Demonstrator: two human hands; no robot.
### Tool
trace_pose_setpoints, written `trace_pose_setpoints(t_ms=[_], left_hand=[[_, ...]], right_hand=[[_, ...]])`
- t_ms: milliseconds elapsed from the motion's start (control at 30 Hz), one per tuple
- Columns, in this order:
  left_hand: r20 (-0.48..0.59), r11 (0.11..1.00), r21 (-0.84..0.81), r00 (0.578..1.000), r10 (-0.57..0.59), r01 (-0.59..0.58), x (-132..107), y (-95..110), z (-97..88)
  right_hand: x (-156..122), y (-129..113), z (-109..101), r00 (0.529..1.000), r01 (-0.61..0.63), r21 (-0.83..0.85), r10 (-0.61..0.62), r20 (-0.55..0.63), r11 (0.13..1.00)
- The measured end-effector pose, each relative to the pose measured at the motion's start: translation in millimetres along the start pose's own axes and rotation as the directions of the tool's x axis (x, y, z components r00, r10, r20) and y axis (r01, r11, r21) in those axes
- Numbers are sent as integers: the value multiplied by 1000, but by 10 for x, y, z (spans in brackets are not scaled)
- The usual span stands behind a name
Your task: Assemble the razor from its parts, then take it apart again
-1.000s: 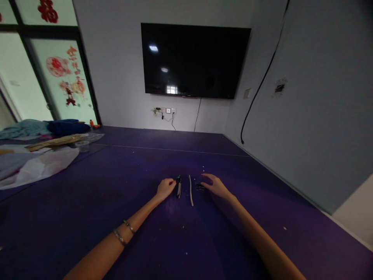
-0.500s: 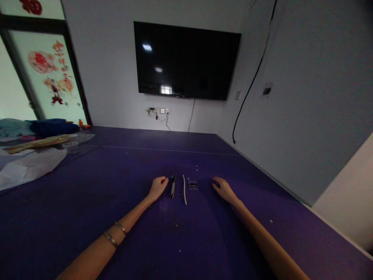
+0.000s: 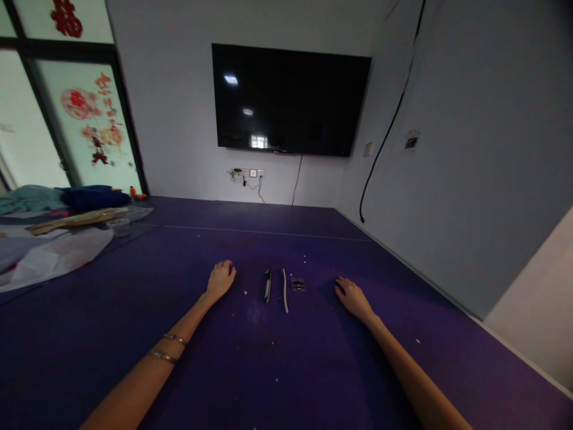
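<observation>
Three small things lie in a row on the purple table (image 3: pixel 134 310): a dark slim tool (image 3: pixel 267 285), a pale thin strip (image 3: pixel 285 289) and a small dark block (image 3: pixel 298 283). My left hand (image 3: pixel 220 278) rests on the table left of the tool, apart from it, fingers curled loosely under with nothing seen in them. My right hand (image 3: pixel 352 297) lies flat on the table right of the block, fingers stretched out and empty. Two bracelets circle my left wrist.
A black TV (image 3: pixel 290 98) hangs on the far wall above sockets (image 3: pixel 250 173) with cables. White plastic sheeting (image 3: pixel 54 257), a wooden piece (image 3: pixel 76 220) and blue cloth (image 3: pixel 96 196) lie at the table's far left. The right wall runs close along the table's edge.
My left hand let go of the dark tool and slid away to the left. My right hand drew back to the right from the small block. The three things stay put.
</observation>
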State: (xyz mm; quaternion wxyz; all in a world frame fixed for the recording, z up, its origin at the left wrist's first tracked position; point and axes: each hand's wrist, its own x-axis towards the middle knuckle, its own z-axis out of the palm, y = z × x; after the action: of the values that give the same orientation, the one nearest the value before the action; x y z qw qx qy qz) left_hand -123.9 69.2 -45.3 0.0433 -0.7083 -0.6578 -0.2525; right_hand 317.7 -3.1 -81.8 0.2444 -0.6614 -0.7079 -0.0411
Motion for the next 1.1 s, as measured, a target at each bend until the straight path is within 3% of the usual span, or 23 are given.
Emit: trace_pose_setpoints(t_ms=[233,767,1100], left_hand=[[74,985,170,996,-53,40,-80,-45,47],[127,982,190,992,-17,-8,-83,-56,60],[134,979,203,991,-13,-15,-79,-68,74]], right_hand=[[28,59,34,1000,7,27,-8,13,1000],[14,72,48,1000,20,-20,-20,-18,1000],[-26,24,-21,999,41,-71,-39,24,997]])
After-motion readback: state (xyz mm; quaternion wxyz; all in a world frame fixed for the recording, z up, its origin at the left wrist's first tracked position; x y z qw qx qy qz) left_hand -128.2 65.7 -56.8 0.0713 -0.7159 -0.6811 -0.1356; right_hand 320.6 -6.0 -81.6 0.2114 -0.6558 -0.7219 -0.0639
